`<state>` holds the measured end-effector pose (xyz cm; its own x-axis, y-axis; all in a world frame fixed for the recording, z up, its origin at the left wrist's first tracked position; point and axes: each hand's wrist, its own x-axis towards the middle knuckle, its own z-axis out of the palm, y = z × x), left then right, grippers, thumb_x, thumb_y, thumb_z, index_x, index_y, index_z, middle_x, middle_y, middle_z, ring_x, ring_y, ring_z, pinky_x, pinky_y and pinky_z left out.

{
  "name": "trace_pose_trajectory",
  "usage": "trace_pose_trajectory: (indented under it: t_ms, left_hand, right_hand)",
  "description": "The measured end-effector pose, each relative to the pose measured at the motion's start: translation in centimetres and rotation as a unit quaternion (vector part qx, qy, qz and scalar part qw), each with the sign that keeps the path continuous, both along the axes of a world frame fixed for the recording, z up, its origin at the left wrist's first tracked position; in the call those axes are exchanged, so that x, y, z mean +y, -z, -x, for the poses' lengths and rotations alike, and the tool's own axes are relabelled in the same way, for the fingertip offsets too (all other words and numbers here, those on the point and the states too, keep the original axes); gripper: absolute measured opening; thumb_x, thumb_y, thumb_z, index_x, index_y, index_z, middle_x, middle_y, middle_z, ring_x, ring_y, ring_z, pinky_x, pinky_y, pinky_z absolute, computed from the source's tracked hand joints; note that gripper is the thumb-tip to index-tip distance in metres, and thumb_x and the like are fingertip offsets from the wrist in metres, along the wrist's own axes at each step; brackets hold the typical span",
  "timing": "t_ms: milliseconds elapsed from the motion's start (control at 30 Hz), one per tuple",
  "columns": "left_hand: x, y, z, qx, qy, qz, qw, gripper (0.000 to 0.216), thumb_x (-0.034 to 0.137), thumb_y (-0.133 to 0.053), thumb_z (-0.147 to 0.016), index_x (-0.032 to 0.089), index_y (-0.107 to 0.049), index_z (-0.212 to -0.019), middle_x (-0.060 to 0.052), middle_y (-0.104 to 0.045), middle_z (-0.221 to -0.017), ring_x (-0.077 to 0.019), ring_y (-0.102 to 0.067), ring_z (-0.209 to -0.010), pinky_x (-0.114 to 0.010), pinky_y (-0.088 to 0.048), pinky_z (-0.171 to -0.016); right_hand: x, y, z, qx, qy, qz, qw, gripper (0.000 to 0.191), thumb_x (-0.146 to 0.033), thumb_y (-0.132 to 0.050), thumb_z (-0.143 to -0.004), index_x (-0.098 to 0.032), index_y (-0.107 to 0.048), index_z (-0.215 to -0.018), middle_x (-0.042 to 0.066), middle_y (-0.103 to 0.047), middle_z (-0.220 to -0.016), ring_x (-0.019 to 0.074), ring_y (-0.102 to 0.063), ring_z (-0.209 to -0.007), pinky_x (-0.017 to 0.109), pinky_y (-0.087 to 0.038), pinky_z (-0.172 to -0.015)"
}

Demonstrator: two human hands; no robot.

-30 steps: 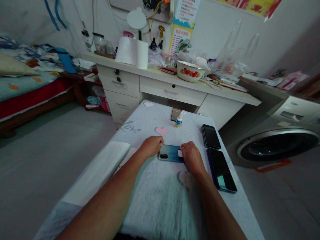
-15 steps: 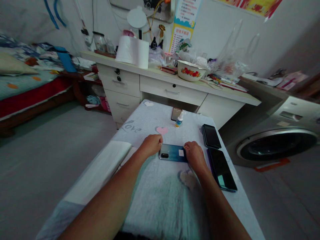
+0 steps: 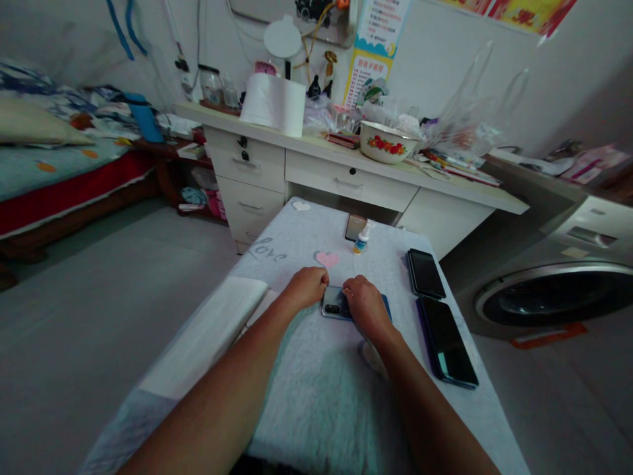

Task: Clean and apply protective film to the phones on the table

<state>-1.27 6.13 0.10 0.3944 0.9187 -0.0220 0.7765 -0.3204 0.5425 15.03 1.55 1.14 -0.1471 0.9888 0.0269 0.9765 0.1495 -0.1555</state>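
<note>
A blue smartphone (image 3: pixel 331 308) lies back up on the cloth-covered table, its dark camera block at the left end. My left hand (image 3: pixel 311 285) is closed at the phone's upper left corner, seemingly pinching its edge. Over the middle of the phone's back is my right hand (image 3: pixel 364 303), fingers curled together; whatever they hold, if anything, is hidden. The phone's right end shows beyond that hand. Just past the hands stands a small spray bottle (image 3: pixel 361 240) with a blue label, in front of another phone (image 3: pixel 355 227) lying flat.
Along the table's right side lie a dark phone (image 3: pixel 426 273) and a larger dark phone (image 3: pixel 448 341). A white desk (image 3: pixel 316 150) with drawers stands behind, bearing a flowered bowl (image 3: pixel 387 143) and a paper roll (image 3: pixel 273 103). A washing machine (image 3: pixel 568 277) is at right.
My right hand has moved left from the phone's right end onto the middle of its back, covering the pale square there. My left hand stays at the left end. The view has shifted slightly.
</note>
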Motion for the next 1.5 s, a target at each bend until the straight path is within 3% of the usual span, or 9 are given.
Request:
trace_pose_trajectory:
  t_ms: [233,533,700,933,1267,1500]
  left_hand:
    - [0.0,0.0,-0.1,-0.007,0.001,0.0,1.0,0.022,0.01,-0.05,-0.077,0.017,-0.07,-0.085,-0.004,-0.072,-0.088,-0.014,-0.063,-0.079,-0.023,-0.043,-0.072]
    - [-0.1,-0.1,-0.1,0.009,-0.007,0.002,1.0,0.019,0.012,-0.052,-0.077,0.017,-0.069,-0.084,-0.003,-0.072,-0.086,-0.0138,-0.062,-0.078,-0.023,-0.042,-0.069]
    - [0.0,0.0,0.1,0.03,-0.029,-0.003,0.999,0.014,0.023,-0.057,-0.077,0.018,-0.069,-0.081,-0.004,-0.072,-0.085,-0.015,-0.062,-0.077,-0.024,-0.041,-0.066]
    - [0.2,0.4,0.2,0.014,-0.019,-0.001,1.0,0.017,0.022,-0.056,-0.077,0.018,-0.071,-0.08,-0.005,-0.072,-0.087,-0.0155,-0.063,-0.078,-0.024,-0.043,-0.068]
    - [0.2,-0.2,0.5,0.003,-0.014,0.025,1.0,0.022,0.014,-0.052,-0.074,0.017,-0.073,-0.081,-0.004,-0.073,-0.086,-0.0147,-0.064,-0.077,-0.023,-0.044,-0.067]
    - [0.7,0.9,0.8,-0.003,-0.005,0.016,1.0,0.022,0.017,-0.053,-0.074,0.018,-0.073,-0.084,-0.005,-0.073,-0.09,-0.0162,-0.064,-0.082,-0.024,-0.045,-0.073]
  right_hand:
    - [-0.3,0.3,0.5,0.077,-0.034,-0.034,0.996,0.025,-0.016,-0.042,-0.095,-0.017,-0.067,-0.092,0.006,-0.06,-0.09,0.0135,-0.057,-0.085,0.022,-0.036,-0.076]
    - [-0.7,-0.4,-1.0,0.133,-0.081,0.009,0.988,0.02,-0.014,-0.049,-0.09,-0.017,-0.069,-0.09,0.004,-0.063,-0.091,0.0122,-0.057,-0.086,0.021,-0.037,-0.078]
    - [-0.3,-0.2,-1.8,0.12,-0.045,0.01,0.992,0.019,-0.016,-0.052,-0.089,-0.016,-0.068,-0.098,0.006,-0.063,-0.095,0.0133,-0.057,-0.086,0.022,-0.038,-0.079]
    - [0.0,-0.1,-0.8,0.092,0.001,-0.006,0.996,0.02,-0.016,-0.048,-0.091,-0.015,-0.068,-0.094,0.008,-0.058,-0.096,0.0146,-0.055,-0.084,0.023,-0.037,-0.076]
    - [0.5,0.1,1.0,0.09,-0.035,-0.014,0.995,0.025,-0.016,-0.043,-0.094,-0.015,-0.068,-0.091,0.007,-0.058,-0.091,0.0129,-0.055,-0.081,0.021,-0.036,-0.074]
    - [1.6,0.4,1.9,0.073,-0.07,-0.013,0.995,0.023,-0.015,-0.046,-0.093,-0.014,-0.068,-0.092,0.007,-0.058,-0.093,0.0138,-0.055,-0.085,0.022,-0.037,-0.077]
